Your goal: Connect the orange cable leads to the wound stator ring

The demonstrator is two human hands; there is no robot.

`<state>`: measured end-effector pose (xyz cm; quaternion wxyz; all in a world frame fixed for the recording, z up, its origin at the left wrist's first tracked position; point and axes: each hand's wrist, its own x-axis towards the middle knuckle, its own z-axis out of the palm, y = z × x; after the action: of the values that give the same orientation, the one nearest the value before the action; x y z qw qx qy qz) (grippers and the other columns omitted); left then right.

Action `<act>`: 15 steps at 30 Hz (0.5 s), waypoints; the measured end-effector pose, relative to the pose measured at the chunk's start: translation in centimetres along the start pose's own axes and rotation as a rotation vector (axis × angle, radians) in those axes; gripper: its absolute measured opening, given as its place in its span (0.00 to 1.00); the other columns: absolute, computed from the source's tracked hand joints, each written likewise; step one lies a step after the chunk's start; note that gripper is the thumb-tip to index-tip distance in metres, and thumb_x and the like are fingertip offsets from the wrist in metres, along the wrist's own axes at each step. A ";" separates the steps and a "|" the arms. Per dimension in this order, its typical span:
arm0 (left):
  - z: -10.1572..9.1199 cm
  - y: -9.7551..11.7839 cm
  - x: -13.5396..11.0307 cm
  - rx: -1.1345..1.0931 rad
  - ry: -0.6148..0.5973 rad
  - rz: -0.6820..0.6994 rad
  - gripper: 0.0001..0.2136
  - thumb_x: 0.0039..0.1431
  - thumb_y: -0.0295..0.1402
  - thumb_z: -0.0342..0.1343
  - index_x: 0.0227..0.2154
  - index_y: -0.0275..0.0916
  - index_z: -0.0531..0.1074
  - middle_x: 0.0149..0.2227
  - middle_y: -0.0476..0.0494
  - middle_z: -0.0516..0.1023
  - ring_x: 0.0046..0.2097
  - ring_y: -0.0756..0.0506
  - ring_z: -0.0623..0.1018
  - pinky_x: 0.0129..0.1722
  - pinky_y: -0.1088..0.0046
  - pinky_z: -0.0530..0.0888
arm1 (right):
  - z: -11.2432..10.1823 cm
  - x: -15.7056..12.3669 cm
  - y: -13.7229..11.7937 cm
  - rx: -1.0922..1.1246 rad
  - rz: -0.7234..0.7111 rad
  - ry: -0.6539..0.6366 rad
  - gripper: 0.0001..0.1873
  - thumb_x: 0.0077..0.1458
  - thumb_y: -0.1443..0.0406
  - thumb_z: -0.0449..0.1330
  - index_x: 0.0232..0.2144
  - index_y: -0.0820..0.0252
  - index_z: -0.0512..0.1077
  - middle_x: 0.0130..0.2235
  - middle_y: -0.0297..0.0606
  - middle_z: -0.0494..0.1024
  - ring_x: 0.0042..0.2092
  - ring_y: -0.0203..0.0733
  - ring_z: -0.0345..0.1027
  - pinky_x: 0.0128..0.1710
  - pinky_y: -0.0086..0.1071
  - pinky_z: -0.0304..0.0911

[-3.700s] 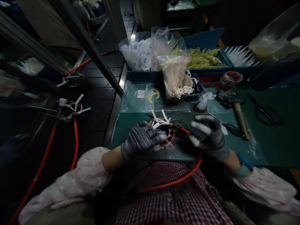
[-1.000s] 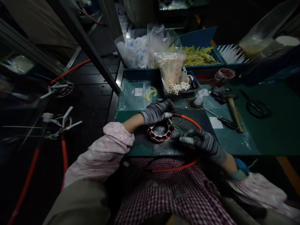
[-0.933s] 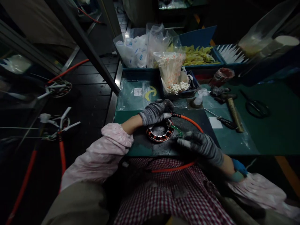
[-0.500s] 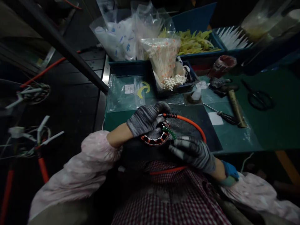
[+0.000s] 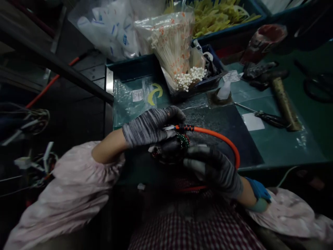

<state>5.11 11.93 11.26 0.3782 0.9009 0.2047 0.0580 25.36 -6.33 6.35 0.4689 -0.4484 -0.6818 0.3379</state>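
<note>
On the green tabletop (image 5: 286, 146) a blue tray (image 5: 208, 83) held a bag of cable ties (image 5: 174, 48). Nearer, our left hand (image 5: 151, 125) and right hand (image 5: 213, 168) had fingers clenched around the coil ring (image 5: 170, 152) and orange cable (image 5: 221, 137).

We see bare dark mat (image 5: 223, 121) just right of our hands, open as far as the white label (image 5: 252, 121). Past that, a screwdriver (image 5: 270, 118) and a hammer (image 5: 283, 102) lie across the way. Straight ahead, a small bottle (image 5: 224, 93) and a tray (image 5: 205, 83) holding a bag of ties (image 5: 174, 45) block the reach. The orange cable (image 5: 221, 139) arcs round our right hand (image 5: 213, 170), fencing that side. Left of our left hand (image 5: 151, 125) the bench (image 5: 273, 149) ends, perhaps at a dark rail (image 5: 65, 71).
</note>
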 end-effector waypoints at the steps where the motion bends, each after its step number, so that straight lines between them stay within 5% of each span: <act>1: -0.7 -0.2 0.2 -0.002 -0.059 0.031 0.19 0.66 0.31 0.59 0.59 0.41 0.74 0.54 0.43 0.85 0.52 0.44 0.85 0.54 0.68 0.82 | -0.1 -0.1 0.1 -0.003 -0.003 0.020 0.17 0.73 0.63 0.63 0.60 0.46 0.79 0.50 0.39 0.88 0.48 0.48 0.86 0.46 0.41 0.87; 5: -1.5 0.2 0.4 0.249 -0.082 -0.013 0.23 0.61 0.32 0.62 0.60 0.39 0.74 0.53 0.41 0.85 0.52 0.40 0.85 0.54 0.63 0.81 | 0.2 -1.1 0.8 -0.021 -0.061 0.056 0.25 0.72 0.65 0.64 0.67 0.40 0.75 0.53 0.37 0.88 0.50 0.50 0.86 0.48 0.42 0.87; 9: 0.0 1.3 -0.9 0.527 -0.002 -0.116 0.14 0.73 0.42 0.56 0.49 0.40 0.80 0.44 0.41 0.85 0.47 0.39 0.84 0.49 0.63 0.79 | 0.9 -1.8 0.7 -0.038 -0.081 0.097 0.21 0.75 0.62 0.61 0.66 0.42 0.76 0.51 0.39 0.88 0.52 0.47 0.86 0.51 0.39 0.86; 15: 0.5 0.9 -1.6 0.301 0.122 -0.212 0.13 0.74 0.42 0.57 0.50 0.42 0.81 0.38 0.47 0.86 0.40 0.45 0.84 0.42 0.72 0.76 | -1.2 -1.5 -0.1 -0.077 -0.005 0.057 0.17 0.72 0.64 0.63 0.60 0.43 0.80 0.50 0.39 0.88 0.45 0.48 0.87 0.42 0.38 0.87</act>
<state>4.08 10.41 11.61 0.2301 0.9156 0.3271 0.0409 26.71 -7.67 6.34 0.4713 -0.4739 -0.6820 0.2971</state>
